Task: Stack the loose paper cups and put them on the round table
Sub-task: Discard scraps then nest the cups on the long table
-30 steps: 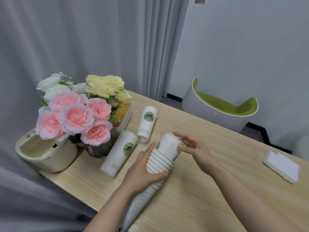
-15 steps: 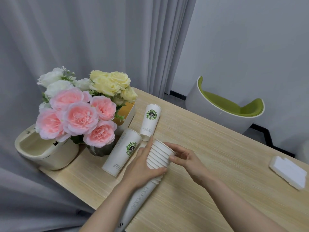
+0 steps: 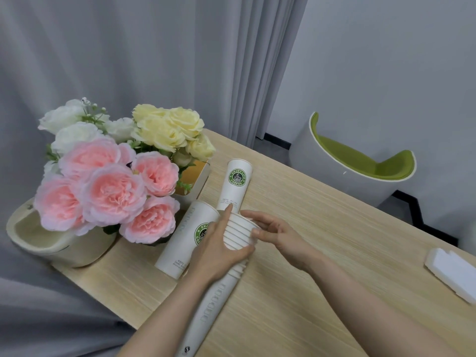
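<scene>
A long stack of white paper cups [image 3: 238, 234] lies tilted over the wooden table [image 3: 322, 292], its rims pointing up and away from me. My left hand [image 3: 216, 251] wraps around the stack just below the rims. My right hand [image 3: 275, 235] presses its fingers on the top cup's rim at the stack's open end. Two loose white cups with green coffee logos lie on their sides: one cup [image 3: 184, 240] just left of my left hand, the other cup [image 3: 234, 185] behind the stack, its mouth facing away.
A vase of pink, white and yellow flowers [image 3: 113, 181] stands at the left, beside a cream tissue box [image 3: 51, 240] at the table's corner and a small orange-lined box [image 3: 195, 180]. A white foam block [image 3: 456, 274] lies at the right edge. A green-and-white chair [image 3: 355, 171] stands behind.
My right hand pushed the top cup down into the stack; one second ago it stuck out tilted, now only its rim shows. The camera view shifted slightly.
</scene>
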Motion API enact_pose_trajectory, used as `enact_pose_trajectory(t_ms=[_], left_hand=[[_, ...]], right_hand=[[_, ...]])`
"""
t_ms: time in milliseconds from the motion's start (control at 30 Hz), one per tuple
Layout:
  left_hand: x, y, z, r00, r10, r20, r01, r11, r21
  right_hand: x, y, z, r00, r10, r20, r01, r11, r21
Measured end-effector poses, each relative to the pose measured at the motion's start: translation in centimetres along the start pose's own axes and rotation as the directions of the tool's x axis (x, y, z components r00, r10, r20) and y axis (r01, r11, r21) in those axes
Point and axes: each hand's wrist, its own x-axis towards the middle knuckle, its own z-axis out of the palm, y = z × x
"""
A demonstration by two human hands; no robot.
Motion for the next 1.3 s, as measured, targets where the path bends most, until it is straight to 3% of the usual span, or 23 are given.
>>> enact_pose_trajectory(t_ms=[233, 367, 500, 633, 767, 1100, 1300], left_hand=[[1.1, -0.5, -1.0, 1.000, -0.015, 0.016, 0.017, 0.993, -0.116], [0.8, -0.7, -0.8, 1.000, -0.010, 0.024, 0.013, 0.992, -0.128], [0.5, -0.6, -0.7, 1.000, 0.002, 0.014, 0.000, 0.992, -0.129], [0.3, -0.5, -0.7, 1.000, 0.008, -0.001, -0.008, 0.994, -0.111], [0.0, -0.7, -0.3, 1.000, 0.002, -0.013, -0.003, 0.996, -0.095], [-1.3, -0.7, 0.6, 0.999, 0.049, -0.020, -0.051, 0.996, -0.072], [-2.3, 0.2, 1.0, 0.993, 0.120, -0.019, -0.121, 0.992, -0.047]], right_hand=[[7.9, -3.3, -2.6, 0.976, -0.079, -0.203, 0.007, 0.943, -0.331], [12.6, -3.7, -4.5, 0.967, -0.082, -0.241, -0.054, 0.860, -0.507], [15.9, -3.6, -5.6, 0.967, -0.047, -0.250, -0.108, 0.814, -0.571], [17.5, -2.5, -5.5, 0.987, 0.051, -0.156, -0.140, 0.756, -0.640], [16.7, -1.1, -5.2, 0.972, -0.015, -0.234, -0.158, 0.696, -0.701], [8.5, -0.3, -8.3, 0.936, -0.071, -0.344, -0.054, 0.938, -0.341], [3.1, -1.2, -10.6, 0.903, -0.021, -0.428, -0.040, 0.990, -0.133]])
